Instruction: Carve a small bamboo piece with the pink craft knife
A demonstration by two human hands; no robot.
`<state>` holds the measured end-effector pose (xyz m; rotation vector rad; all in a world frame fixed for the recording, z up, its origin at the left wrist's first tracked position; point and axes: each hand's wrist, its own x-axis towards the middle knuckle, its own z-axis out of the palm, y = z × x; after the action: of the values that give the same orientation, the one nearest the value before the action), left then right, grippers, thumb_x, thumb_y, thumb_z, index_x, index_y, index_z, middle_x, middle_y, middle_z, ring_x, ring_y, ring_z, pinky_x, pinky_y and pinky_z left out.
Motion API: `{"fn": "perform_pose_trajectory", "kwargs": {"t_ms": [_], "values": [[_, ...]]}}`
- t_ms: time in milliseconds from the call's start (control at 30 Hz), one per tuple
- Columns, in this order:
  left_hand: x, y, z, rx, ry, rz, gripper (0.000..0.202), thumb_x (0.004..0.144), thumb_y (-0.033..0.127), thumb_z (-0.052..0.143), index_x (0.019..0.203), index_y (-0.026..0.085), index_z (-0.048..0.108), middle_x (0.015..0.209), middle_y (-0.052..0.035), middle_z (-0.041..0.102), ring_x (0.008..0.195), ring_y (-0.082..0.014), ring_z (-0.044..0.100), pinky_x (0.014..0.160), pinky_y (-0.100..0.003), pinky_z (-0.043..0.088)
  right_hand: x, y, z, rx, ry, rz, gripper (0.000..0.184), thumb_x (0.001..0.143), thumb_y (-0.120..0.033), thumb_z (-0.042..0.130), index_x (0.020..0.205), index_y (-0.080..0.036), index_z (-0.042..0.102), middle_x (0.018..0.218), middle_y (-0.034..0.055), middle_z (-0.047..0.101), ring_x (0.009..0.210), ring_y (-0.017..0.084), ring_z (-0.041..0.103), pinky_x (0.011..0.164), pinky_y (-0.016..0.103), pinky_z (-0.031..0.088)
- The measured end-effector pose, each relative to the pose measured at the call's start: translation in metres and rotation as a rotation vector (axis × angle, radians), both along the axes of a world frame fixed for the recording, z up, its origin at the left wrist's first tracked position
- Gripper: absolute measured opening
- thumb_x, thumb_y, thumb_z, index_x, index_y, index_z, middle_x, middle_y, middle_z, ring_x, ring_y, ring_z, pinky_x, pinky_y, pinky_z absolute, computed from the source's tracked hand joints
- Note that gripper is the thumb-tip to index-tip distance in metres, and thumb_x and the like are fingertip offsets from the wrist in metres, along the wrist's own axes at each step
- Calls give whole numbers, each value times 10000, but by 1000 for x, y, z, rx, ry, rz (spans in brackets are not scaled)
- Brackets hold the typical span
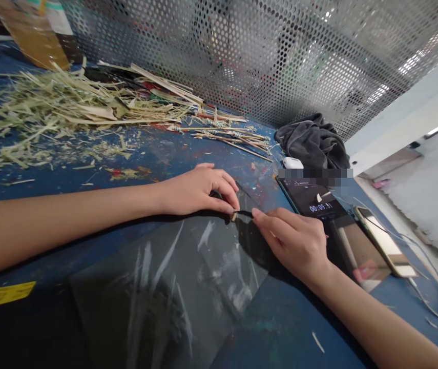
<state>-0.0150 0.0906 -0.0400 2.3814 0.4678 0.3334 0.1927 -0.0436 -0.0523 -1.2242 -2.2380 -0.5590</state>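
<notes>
My left hand (205, 192) is closed in a pinch, thumb against fingertips, on a small pale piece (234, 216) that looks like wood or bamboo. From that piece a thin dark strip (245, 212) runs to the right. Its other end sits between the thumb and finger of my right hand (295, 238), which is also closed. Both hands are just above the far corner of dark grey sheets (203, 277) that look like sandpaper, streaked with pale dust. Whether the strip is joined to the pale piece or only touches it, I cannot tell.
Pale shavings (49, 105) are heaped at the back left, by a bottle (38, 36). Several thin sticks with wrapped ends (237, 136) lie behind my hands. At right are a dark cloth (314, 141), white earbud case (293, 163), tablet (334, 225) and cabled phone (383, 241). Perforated metal (219, 51) stands behind.
</notes>
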Motion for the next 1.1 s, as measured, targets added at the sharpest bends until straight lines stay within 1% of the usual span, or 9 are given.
{"fn": "perform_pose_trajectory", "kwargs": {"t_ms": [133,267,367,500,600,667,867,1100], "values": [[0,-1,2,-19,20,-9,97,848,302,660,821,326,750,1016,41,711,1185,-213,538,1125,-527,36,1,-3,1,-78,20,32,173,949,-193,562,855,-167,705,644,-10,661,532,59,584,508,187,406],[1,-2,4,-12,35,-4,101,846,289,663,803,324,748,1018,48,714,1182,-217,546,1115,-531,67,2,-6,0,-135,31,28,222,956,-214,550,802,-172,704,642,-6,662,534,64,590,503,194,399],[2,-2,4,11,33,11,116,852,282,649,799,307,748,1031,37,717,1167,-209,555,1116,-512,97,3,-7,0,-151,-18,37,216,961,-241,544,847,-189,719,622,-17,647,509,67,566,470,212,362],[1,0,3,20,29,5,118,864,312,637,825,302,748,1022,37,719,1174,-202,545,1128,-501,80,3,-7,0,-98,30,71,154,940,-191,575,896,-161,719,659,3,669,536,72,584,498,199,394],[1,1,1,3,31,12,92,850,320,657,837,311,748,1026,38,711,1172,-203,543,1125,-519,54,2,-3,0,-52,100,40,121,923,-160,594,953,-155,711,677,8,671,556,73,590,530,185,426],[1,1,0,-2,21,17,79,840,327,672,836,311,749,1048,32,702,1160,-200,549,1119,-518,62,2,0,-1,-29,128,17,114,917,-159,603,962,-166,708,681,0,668,559,69,590,538,177,432],[2,1,-1,-13,12,20,54,831,327,692,829,317,746,1048,39,697,1150,-198,555,1107,-522,45,2,1,-2,-6,76,-2,119,926,-176,595,943,-179,713,668,-9,661,541,61,578,524,171,428],[0,1,-2,-9,7,7,61,838,301,688,819,320,743,1040,49,700,1145,-197,558,1100,-511,57,-1,1,-1,40,20,-16,98,914,-156,612,904,-164,710,668,-7,673,556,71,605,524,185,426]]}}
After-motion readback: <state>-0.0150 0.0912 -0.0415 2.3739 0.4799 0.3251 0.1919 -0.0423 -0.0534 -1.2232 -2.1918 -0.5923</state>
